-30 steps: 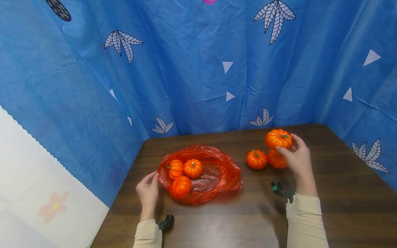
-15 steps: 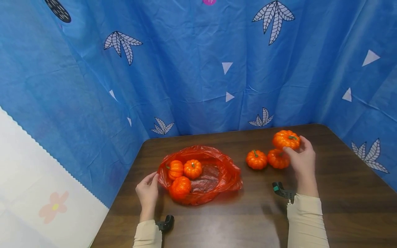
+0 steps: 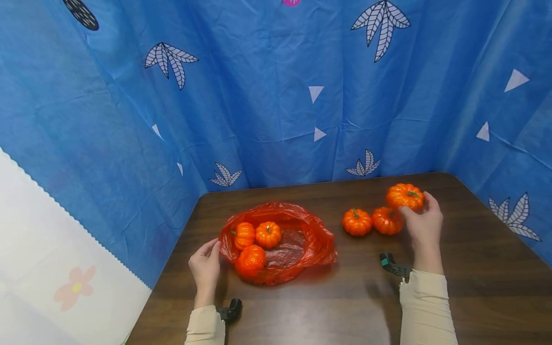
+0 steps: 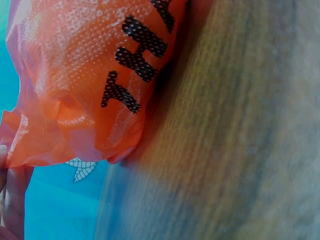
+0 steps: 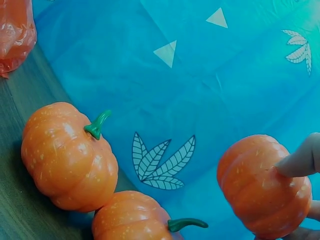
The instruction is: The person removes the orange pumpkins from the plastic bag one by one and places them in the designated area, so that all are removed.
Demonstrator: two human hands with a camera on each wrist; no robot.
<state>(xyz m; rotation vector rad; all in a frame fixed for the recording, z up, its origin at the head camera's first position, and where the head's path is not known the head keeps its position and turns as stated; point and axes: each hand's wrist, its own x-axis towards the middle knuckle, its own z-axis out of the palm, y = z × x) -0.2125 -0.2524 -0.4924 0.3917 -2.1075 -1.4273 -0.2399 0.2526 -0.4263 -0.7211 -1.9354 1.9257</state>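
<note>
We see a thin, crinkled red plastic bag [image 3: 321, 241], dimpled and black-lettered, gaping on the wood-grain table [image 3: 319, 306]. Inside sit three glossy, ribbed miniature pumpkins [image 3: 268, 235]; two loose pumpkins [image 3: 357, 222] lie side by side to the bag's right. Our hands are well apart: the left hand [image 3: 205, 267] pinches the bag's left rim, while the right hand [image 3: 424, 224] grips a green-stemmed pumpkin [image 3: 403, 196] between thumb and fingers, raised near the loose pair.
</note>
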